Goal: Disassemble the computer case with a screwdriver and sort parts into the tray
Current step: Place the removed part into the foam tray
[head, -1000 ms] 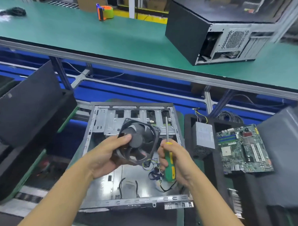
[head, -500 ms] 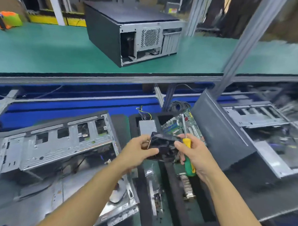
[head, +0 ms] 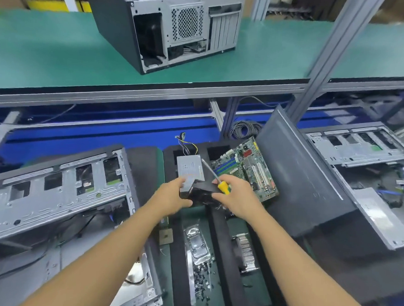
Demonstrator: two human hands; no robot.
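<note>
Both hands hold the black case fan [head: 203, 194] over the black foam tray [head: 222, 239]. My left hand [head: 172, 197] grips the fan's left side. My right hand [head: 234, 197] touches its right side while gripping a yellow-and-green screwdriver [head: 221, 185] whose shaft points up and left. The opened grey computer case [head: 60, 203] lies at the left. In the tray sit a grey power supply [head: 189, 170], a green motherboard [head: 247, 167], a heatsink [head: 244, 251], a metal bracket [head: 196, 242] and several loose screws [head: 202, 278].
A dark side panel [head: 300, 172] leans against another opened case [head: 362, 174] at the right. On the raised green bench [head: 55, 55] behind stands a closed black computer case [head: 169, 28]. A slanted aluminium post [head: 330, 52] crosses the upper right.
My view swung right from the opened case to the tray. Both hands carried the fan from over the case to above the tray, near the power supply.
</note>
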